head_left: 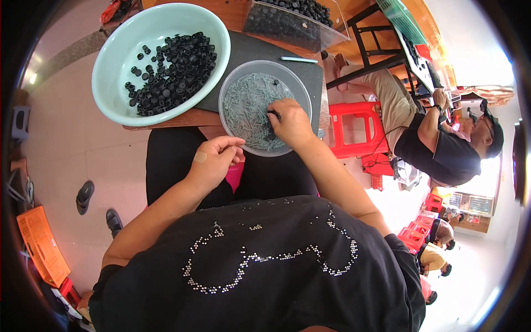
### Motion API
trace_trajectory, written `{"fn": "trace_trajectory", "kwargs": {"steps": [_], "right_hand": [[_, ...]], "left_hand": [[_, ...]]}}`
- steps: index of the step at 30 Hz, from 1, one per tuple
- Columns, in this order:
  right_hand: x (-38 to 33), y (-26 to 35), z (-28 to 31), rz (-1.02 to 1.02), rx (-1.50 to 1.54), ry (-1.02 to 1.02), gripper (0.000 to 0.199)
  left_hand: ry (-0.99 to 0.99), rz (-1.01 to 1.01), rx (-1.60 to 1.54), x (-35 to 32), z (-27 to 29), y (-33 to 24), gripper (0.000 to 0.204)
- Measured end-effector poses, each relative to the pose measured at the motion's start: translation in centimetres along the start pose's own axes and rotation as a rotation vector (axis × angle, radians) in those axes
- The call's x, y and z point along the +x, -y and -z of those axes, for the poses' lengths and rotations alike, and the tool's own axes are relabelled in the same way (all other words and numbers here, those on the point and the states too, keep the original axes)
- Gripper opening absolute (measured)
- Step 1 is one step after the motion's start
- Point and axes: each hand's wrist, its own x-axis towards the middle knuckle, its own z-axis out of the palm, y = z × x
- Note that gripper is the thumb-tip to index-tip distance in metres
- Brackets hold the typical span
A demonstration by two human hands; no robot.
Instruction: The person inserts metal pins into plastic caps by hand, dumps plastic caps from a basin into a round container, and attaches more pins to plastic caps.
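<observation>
A round translucent tub [305, 91] holds a heap of small, thin, silvery screw-like pieces [243, 99]. My right hand [290, 123] reaches into it from the right, fingers curled down among the pieces. Something dark shows at its fingertips, too small to name. One small black part [276, 82] lies on the heap near the far side. My left hand [213, 160] is at the tub's near left rim, thumb and fingers drawn together; whatever is between them cannot be made out. Left of the tub, a large pale green basin [108, 83] contains many small round black caps [177, 77].
Under the tub lies a dark mat [243, 47] on a wooden table. A pale pen-like stick [298, 59] rests behind the tub. Beyond is a clear bin [287, 27] of black parts. At right, a red stool [357, 127] stands near a seated person [442, 138].
</observation>
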Motion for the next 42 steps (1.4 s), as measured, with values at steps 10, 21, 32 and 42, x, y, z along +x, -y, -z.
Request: {"fn": "trace_trajectory", "kwargs": {"steps": [10, 21, 32, 42], "right_hand": [[-0.7, -1.1, 1.1, -0.381, 0.586, -0.018, 0.016], [-3.4, 6.5, 2.3, -0.107, 0.597, 0.082, 0.016], [-1.2, 7.3, 1.7, -0.212, 0.645, 0.150, 0.013], [4.6, 4.6, -3.0, 0.110, 0.018, 0.106, 0.009]], "left_hand": [[0.008, -0.003, -0.007, 0.1, -0.1, 0.0, 0.024], [0.007, 0.051, -0.225, -0.3, -0.8, -0.5, 0.027], [0.013, 0.072, -0.463, 0.5, 0.3, 0.0, 0.018], [-0.090, 0.101, -0.601, 0.7, 1.3, -1.0, 0.021]]}}
